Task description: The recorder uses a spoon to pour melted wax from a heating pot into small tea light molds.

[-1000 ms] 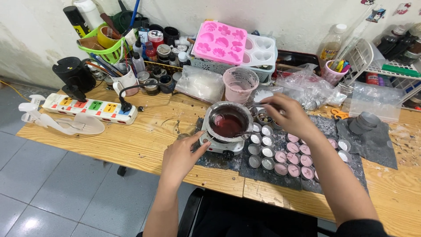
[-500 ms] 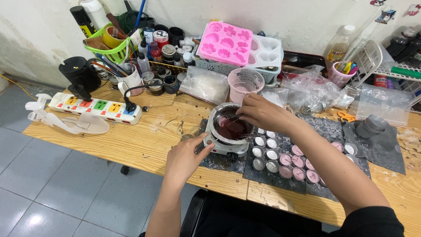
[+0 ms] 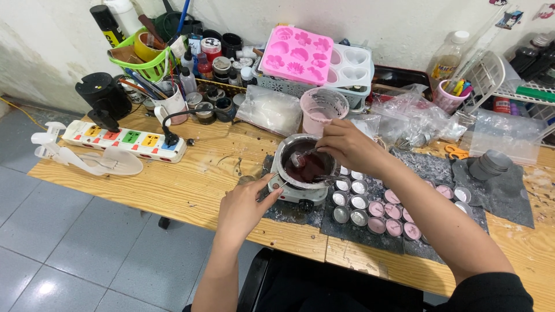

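Over the pot, the right hand pinches a spoon dipped in dark red liquid. On the worktop, the left hand rests loosely curled, holding nothing, fingertips touching the pot's rim.

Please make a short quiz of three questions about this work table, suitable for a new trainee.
1. True or false: the right hand holds a spoon over the metal pot.
2. Where is the left hand? A) on the power strip B) at the pot's near left edge C) on the pink mould
3. What colour is the liquid in the pot?

Key: 1 true; 2 B; 3 dark red.
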